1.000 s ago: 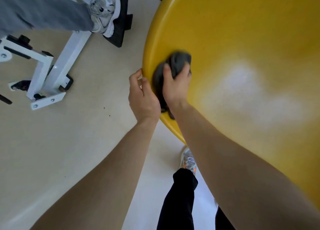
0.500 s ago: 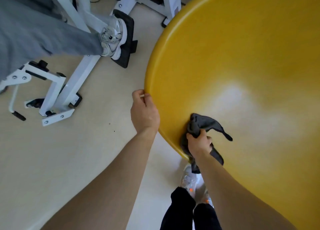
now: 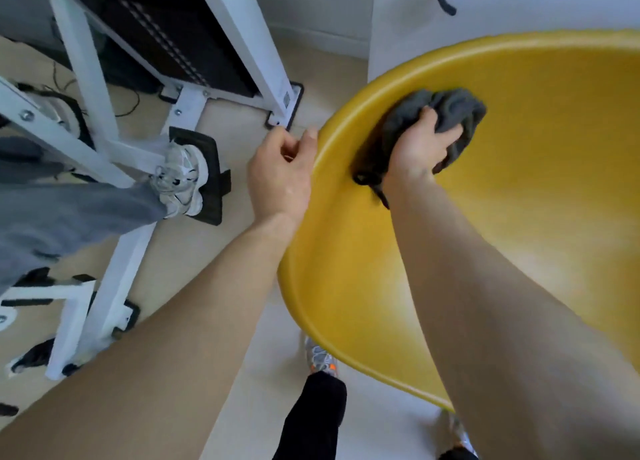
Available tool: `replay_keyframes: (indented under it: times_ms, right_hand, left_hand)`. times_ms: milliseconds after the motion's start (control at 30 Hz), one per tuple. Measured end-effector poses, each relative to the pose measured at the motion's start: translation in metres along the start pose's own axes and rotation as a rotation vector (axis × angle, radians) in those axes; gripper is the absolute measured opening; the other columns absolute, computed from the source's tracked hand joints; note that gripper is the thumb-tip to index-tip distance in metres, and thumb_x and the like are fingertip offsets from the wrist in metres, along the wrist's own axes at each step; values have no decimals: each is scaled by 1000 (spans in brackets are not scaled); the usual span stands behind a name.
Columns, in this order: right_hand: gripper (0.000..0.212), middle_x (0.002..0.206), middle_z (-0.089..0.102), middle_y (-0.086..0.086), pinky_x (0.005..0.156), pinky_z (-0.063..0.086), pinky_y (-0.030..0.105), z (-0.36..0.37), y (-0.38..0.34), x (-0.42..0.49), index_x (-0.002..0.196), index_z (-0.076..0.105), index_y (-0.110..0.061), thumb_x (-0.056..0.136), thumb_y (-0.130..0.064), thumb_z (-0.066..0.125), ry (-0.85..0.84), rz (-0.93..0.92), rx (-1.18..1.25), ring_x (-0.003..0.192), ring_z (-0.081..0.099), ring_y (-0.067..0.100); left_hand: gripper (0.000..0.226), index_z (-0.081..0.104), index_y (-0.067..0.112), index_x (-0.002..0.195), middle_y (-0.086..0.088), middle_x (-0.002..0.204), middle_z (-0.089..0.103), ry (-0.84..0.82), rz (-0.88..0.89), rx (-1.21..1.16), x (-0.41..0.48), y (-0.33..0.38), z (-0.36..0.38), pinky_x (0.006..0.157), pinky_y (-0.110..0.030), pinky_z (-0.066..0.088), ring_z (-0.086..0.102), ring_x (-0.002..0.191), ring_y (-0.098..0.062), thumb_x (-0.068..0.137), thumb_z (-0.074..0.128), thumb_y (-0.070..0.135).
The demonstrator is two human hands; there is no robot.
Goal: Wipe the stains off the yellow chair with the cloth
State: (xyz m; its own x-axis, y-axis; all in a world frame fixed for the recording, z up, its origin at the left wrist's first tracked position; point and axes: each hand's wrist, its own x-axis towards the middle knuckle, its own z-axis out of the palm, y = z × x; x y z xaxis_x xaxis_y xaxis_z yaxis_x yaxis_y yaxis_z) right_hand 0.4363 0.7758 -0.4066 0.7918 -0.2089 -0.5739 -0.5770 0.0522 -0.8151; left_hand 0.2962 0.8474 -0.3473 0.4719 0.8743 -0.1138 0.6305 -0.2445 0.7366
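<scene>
The yellow chair (image 3: 536, 189) is a big glossy shell that fills the right side of the head view. My right hand (image 3: 420, 147) is shut on a bunched grey cloth (image 3: 446, 107) and presses it against the shell's inner wall near the upper left rim. My left hand (image 3: 280, 175) grips that rim from outside, thumb hooked over the edge. No stains stand out on the yellow surface; only pale glare shows lower down.
A white metal exercise frame (image 3: 114, 269) stands on the beige floor at left. Another person's grey trouser leg and white sneaker (image 3: 180, 179) rest on its black pedal. My own shoes (image 3: 320, 359) are below the chair. A white wall rises behind.
My right hand has swept the cloth from the chair's near lower edge up to the upper left inside wall. My left hand slid further along the rim. The camera has tilted up.
</scene>
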Motion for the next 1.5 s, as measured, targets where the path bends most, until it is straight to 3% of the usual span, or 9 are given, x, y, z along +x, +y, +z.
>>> replay_keyframes:
  times_ms: [267,367,467,600,800,1067,1167,1267,1500]
  right_hand:
    - [39,131,45,12,96,37,41,-90,153,-129,139,43,-21,100,-23,45,-376,3,-615,116,47,35]
    - [35,133,55,17,102,46,44,-68,112,-98,136,47,-16,102,-17,46,-332,183,-235,117,56,33]
    - [39,131,60,15,109,43,42,-11,19,-63,136,49,-12,97,-18,53,-261,-78,130,122,57,28]
    - [52,127,54,15,107,40,47,-8,39,-65,134,48,-13,88,-39,51,-270,-442,-182,121,50,31]
    - [48,135,44,19,107,32,48,-117,197,-135,141,44,-24,95,-36,50,-246,62,-722,126,41,44]
    - [10,91,61,2,79,49,33,-16,66,-105,99,59,-19,92,-26,61,-422,-322,28,84,57,14]
    - [38,115,56,7,95,44,41,-62,132,-111,120,58,-29,86,-46,54,-442,-310,-392,107,51,23]
    - [62,131,47,5,96,47,45,-150,212,-119,138,48,-34,80,-54,41,-331,-222,-943,120,46,32]
    - [62,150,32,9,101,43,54,-274,223,-1,152,24,-39,96,-52,47,48,-253,-1439,132,33,39]
  left_hand:
    - [34,48,25,74,10,71,56,-80,-53,-82,-4,-9,-9,56,-20,36,51,63,-4,97,56,48]
    - [31,48,22,80,10,74,55,-66,-46,-110,-7,-6,-5,54,-12,35,50,64,-1,100,53,45]
    - [30,46,21,79,10,74,54,-35,-32,-133,-10,-9,-2,54,-10,37,50,64,-2,101,52,42]
    - [28,48,22,85,7,81,59,-12,-21,-117,-8,-17,2,57,-13,35,54,72,-8,101,48,45]
    - [18,53,21,101,5,99,56,32,217,-38,-19,-32,5,65,-11,37,52,84,-12,105,38,30]
    - [21,60,5,109,-15,114,61,110,363,109,-16,-38,4,89,-28,32,53,104,-33,100,46,17]
    - [35,62,6,121,-19,133,56,142,730,325,-26,-35,2,106,-40,37,51,122,-38,89,51,0]
    - [39,68,12,114,-16,140,55,-234,1038,465,-64,-47,19,119,-50,27,42,138,-38,80,55,0]
    - [59,52,15,134,-18,160,30,-646,870,1063,-100,-102,94,123,-49,14,17,151,-40,80,64,36]
